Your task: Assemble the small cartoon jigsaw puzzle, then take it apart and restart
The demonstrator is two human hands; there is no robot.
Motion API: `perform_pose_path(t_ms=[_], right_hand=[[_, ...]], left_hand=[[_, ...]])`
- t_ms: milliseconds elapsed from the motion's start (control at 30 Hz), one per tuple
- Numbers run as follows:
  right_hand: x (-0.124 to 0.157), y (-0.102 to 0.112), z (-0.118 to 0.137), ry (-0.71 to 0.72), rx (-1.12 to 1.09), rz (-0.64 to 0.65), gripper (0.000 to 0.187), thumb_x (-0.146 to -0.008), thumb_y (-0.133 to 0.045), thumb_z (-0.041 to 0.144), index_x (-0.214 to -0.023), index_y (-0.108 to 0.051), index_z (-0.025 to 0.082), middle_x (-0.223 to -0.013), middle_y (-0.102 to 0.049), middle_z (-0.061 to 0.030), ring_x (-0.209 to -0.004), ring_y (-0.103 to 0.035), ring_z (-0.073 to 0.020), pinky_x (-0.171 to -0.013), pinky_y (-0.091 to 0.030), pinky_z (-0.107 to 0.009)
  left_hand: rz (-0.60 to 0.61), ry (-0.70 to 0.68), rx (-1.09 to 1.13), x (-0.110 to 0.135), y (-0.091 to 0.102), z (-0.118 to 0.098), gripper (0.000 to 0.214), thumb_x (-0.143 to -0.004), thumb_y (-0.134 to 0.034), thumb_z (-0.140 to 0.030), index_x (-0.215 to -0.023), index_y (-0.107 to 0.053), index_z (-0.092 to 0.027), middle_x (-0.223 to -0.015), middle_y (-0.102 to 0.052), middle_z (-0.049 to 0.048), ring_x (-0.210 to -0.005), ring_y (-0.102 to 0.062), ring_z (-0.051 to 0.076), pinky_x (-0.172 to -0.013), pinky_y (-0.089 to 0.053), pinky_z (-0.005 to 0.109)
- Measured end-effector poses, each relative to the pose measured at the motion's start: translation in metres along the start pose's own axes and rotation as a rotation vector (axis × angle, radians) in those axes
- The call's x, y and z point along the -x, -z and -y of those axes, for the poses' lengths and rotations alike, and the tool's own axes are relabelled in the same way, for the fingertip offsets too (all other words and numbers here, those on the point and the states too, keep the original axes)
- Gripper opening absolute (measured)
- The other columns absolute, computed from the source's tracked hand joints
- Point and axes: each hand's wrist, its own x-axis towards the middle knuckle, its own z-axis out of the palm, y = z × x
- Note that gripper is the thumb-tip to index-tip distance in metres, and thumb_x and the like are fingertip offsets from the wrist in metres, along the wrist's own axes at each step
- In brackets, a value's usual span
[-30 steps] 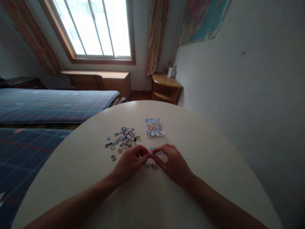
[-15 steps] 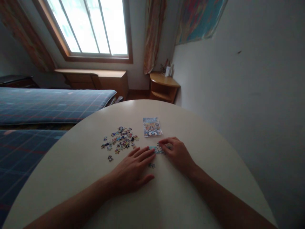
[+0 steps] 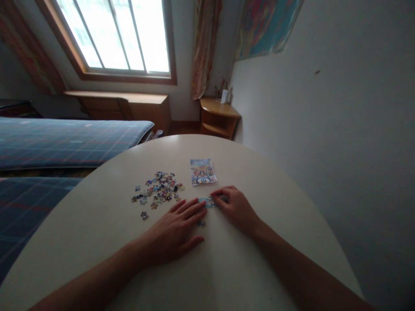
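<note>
A short strip of joined light-blue jigsaw pieces (image 3: 208, 202) lies on the white table. My left hand (image 3: 179, 226) rests flat with fingers stretched out, its fingertips on the strip's left end. At the other end, my right hand (image 3: 235, 207) is closed in a pinch on a puzzle piece (image 3: 211, 197), mostly covered by the fingers and touching or very near the strip. A few loose pieces (image 3: 202, 224) sit just below the strip, beside the left hand's fingers. Beyond the left hand spreads a pile of mixed puzzle pieces (image 3: 162, 188), with one stray piece (image 3: 144, 215) nearer me.
A printed picture packet (image 3: 202, 172) lies behind the strip on the round white table (image 3: 246, 168). Plaid-covered beds (image 3: 65, 140) stand to the left, a wall (image 3: 340, 142) to the right. A corner shelf (image 3: 220, 108) and a window are at the back.
The camera view has turned slightly right, so everything sits a little further left. The right hand's fingertips stay at the strip, and the left hand keeps its flat pose.
</note>
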Motion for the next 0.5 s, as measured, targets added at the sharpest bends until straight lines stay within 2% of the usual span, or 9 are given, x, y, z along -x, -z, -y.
perform_pose_path(t_ms=[500], right_hand=[[-0.0001, -0.001, -0.0006, 0.018, 0.006, -0.036, 0.014, -0.083, -0.064, 0.023, -0.091, -0.076, 0.022, -0.091, -0.073, -0.0065, -0.094, -0.064, -0.0223, -0.088, -0.049, -0.038]], left_hand=[[-0.013, -0.012, 0.016, 0.0006, 0.0001, 0.0009, 0.063, -0.098, -0.041, -0.051, -0.154, -0.024, -0.029, -0.161, -0.024, 0.0037, -0.147, -0.022, 0.027, -0.12, -0.018, 0.049]])
